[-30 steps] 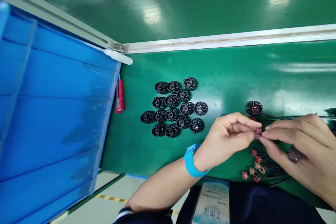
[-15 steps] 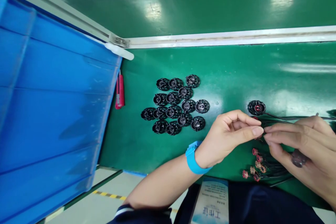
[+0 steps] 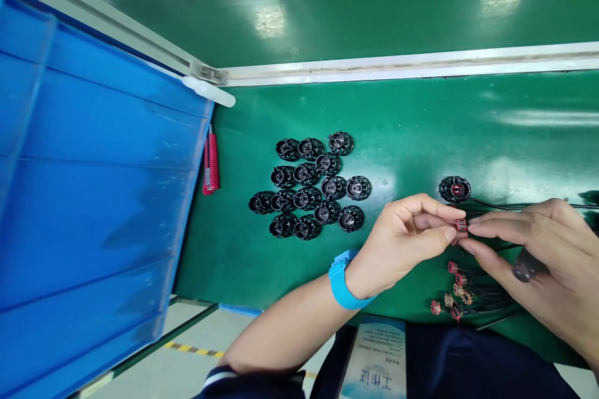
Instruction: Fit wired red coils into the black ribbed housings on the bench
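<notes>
My left hand [image 3: 409,230] pinches a small motor stator [image 3: 462,225] with red and copper-coloured windings between thumb and fingers. From the other side, the thumb and fingertips of my right hand [image 3: 538,255] close on the same stator. A dark, round-ended object [image 3: 528,266] is tucked in the right palm; its kind is hard to make out. Just beyond the fingers sits a black motor housing [image 3: 455,189] with a red-wound stator inside and a black cable running right. Several loose wound stators [image 3: 458,293] with black leads lie nearer my body, below the right hand.
Several black motor housings [image 3: 307,198] stand grouped on the green table [image 3: 402,118]. A red utility knife [image 3: 211,162] lies beside a large blue bin [image 3: 103,199] at left. A white metal rail [image 3: 374,68] crosses behind. A badge [image 3: 377,358] hangs at my front.
The stator between my fingertips has come into clearer view as the fingers shifted around it. My right thumb has moved left, up to the stator. The view has shifted slightly.
</notes>
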A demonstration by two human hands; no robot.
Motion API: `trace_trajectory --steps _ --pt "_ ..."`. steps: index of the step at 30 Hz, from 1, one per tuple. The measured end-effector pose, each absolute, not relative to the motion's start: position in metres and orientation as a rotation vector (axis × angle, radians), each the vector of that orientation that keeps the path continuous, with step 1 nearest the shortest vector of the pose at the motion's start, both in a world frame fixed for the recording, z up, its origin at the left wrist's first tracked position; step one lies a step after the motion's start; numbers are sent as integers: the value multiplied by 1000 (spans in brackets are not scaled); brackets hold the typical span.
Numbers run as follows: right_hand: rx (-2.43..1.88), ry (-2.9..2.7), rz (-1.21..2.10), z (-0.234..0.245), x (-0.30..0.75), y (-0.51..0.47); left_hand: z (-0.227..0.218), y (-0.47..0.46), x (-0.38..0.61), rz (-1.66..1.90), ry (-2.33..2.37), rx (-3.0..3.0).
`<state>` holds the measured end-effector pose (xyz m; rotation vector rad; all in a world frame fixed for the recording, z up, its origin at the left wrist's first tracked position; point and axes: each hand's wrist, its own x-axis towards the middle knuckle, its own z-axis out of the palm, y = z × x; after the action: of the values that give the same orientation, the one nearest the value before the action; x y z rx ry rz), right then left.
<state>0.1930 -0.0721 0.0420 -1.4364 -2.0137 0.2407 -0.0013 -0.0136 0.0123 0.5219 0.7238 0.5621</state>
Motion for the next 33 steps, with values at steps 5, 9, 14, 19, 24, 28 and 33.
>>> trace_trajectory --steps 5,9,14,19,24,28,33 --pt "-1444 -2007 225 43 196 -74 13 -15 -1 561 742 531" --pt "-1461 -1999 224 45 196 -74 13 -17 -1 558 717 520" --pt "-1469 -1980 245 45 196 -74 14 -17 -2 538 692 473" --pt "-1472 -1969 247 46 196 -73 15 -16 -1 536 666 434" --pt "-1444 -1978 336 50 196 -73 17 -15 -3 547 640 446" --pt "-1437 -1967 356 48 199 -74 19 -14 -4 555 622 468" --pt "-1493 -1966 419 39 201 -75 16 -15 -5 564 616 577"
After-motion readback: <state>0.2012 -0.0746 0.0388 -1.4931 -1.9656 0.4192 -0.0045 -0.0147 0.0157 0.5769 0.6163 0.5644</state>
